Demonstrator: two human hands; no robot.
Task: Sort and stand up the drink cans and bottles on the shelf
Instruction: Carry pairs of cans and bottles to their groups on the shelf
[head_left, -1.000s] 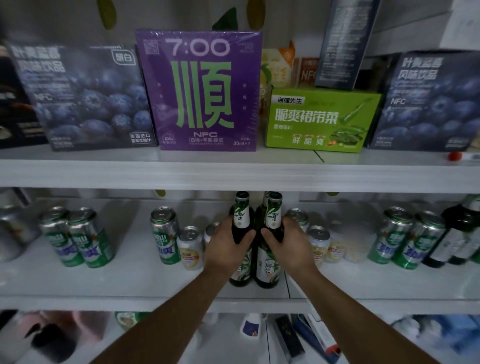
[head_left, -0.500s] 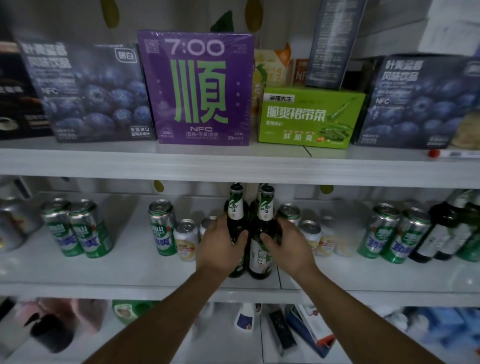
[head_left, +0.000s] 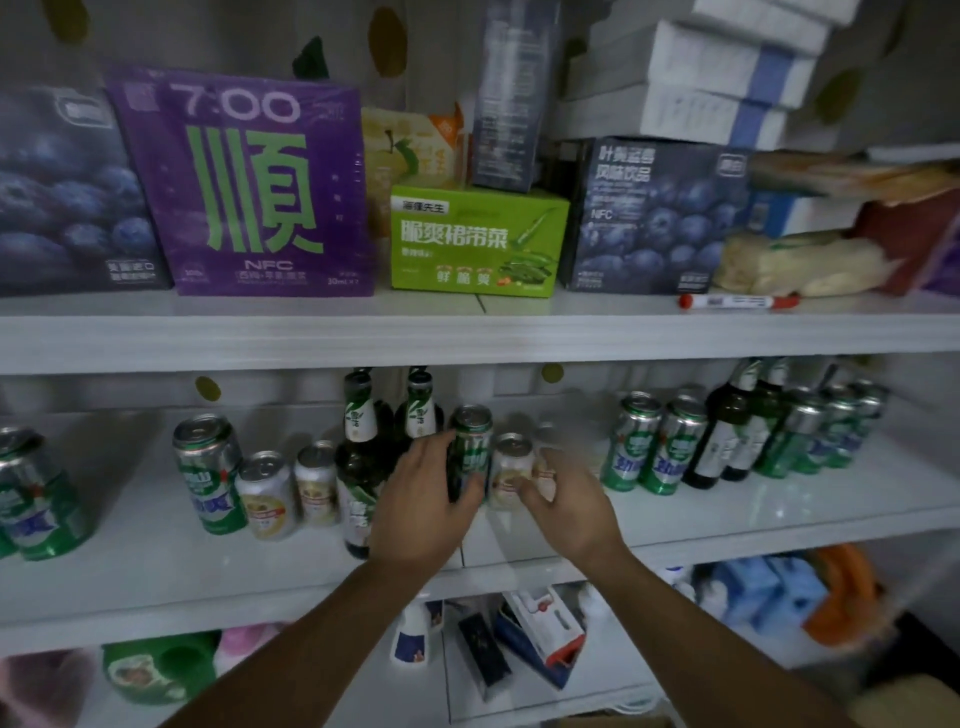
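- Middle shelf (head_left: 156, 566), far left: two green cans (head_left: 41, 499), upright and touching, partly cut by the frame edge.
- Well apart to their right: a lone green can (head_left: 208, 473), upright. Just beside it are two short pale cans (head_left: 267, 493), the left one nearer and the right one a bit farther back.
- Centre: two dark bottles (head_left: 358, 457) with green labels, both upright. One stands near, the other behind it and to the right.
- Left hand (head_left: 421, 509): in front of the bottles' right side, thumb and fingers curled round a tall green can (head_left: 470, 447). That can stands upright on the shelf, just right of the bottles.
- Small pale can (head_left: 511, 467): upright, close against the right side of the held can.
- Right hand (head_left: 569, 504): fingers curled at the right side of the small pale can, fingertips over its lower part. It is motion-blurred, so I cannot tell whether it has a real hold.
- Further right: a pair of green cans (head_left: 631, 447), upright and touching. Next come darker wine-type bottles (head_left: 722, 441), upright, then a packed row of green cans (head_left: 815, 436) running to the far right.
- Shelf above, left to right: a purple box (head_left: 239, 182), a lime-green box (head_left: 478, 244), a blueberry-print box (head_left: 654, 218), and a red-capped marker (head_left: 727, 300) lying at the front edge.
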